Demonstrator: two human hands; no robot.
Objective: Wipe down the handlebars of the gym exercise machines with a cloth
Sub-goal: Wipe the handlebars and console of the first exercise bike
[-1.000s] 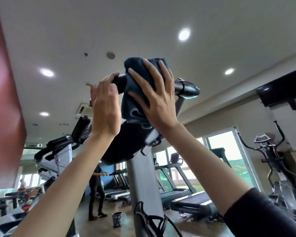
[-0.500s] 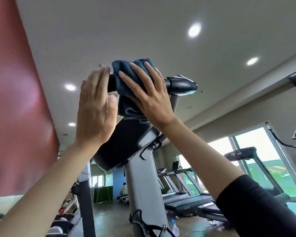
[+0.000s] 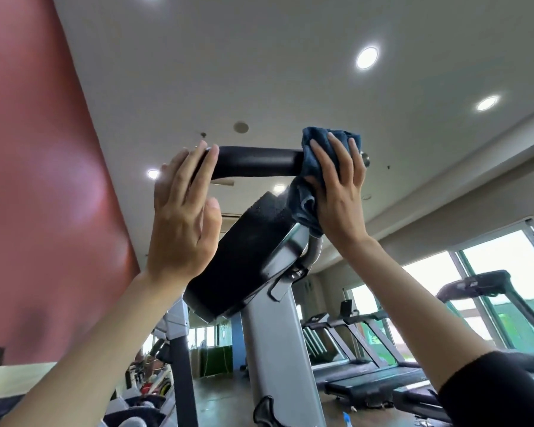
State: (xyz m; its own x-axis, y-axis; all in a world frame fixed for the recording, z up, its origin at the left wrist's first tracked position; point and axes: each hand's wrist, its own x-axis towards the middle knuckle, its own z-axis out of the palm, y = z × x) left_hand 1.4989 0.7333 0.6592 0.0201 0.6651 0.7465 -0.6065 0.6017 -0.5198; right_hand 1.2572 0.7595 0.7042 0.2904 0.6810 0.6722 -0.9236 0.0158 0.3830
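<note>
Handlebar (image 3: 253, 163): black padded bar, roughly level, up high at the top of the exercise machine, seen from below against the ceiling. Middle stretch bare.

Cloth (image 3: 318, 137): dark blue, bunched over the bar's right end, just inboard of the metal end cap (image 3: 365, 158). Loose folds hang below the bar, down to the top corner of the console.

Right hand (image 3: 339, 198): back of hand faces the camera, fingers spread and near straight, pressing the cloth flat against the bar. Fingertips reach the top edge of the cloth. Thumb not visible. Nothing curled round the bar that can be seen.

Left hand (image 3: 179, 223): open, fingers straight and together, tips resting on the bar's left end. Thumb sticks out to the side, off the bar. Not gripping.

Console (image 3: 244, 257): black block, tilted, directly under the bar between the two forearms, mounted on a grey post (image 3: 278, 349).

Black sleeve (image 3: 490, 392) on the right forearm; left forearm bare.

Surroundings: red wall (image 3: 43, 180) at left, white ceiling with round recessed lights (image 3: 367, 57), row of treadmills (image 3: 367, 374) at lower right in front of big windows (image 3: 506, 272).
</note>
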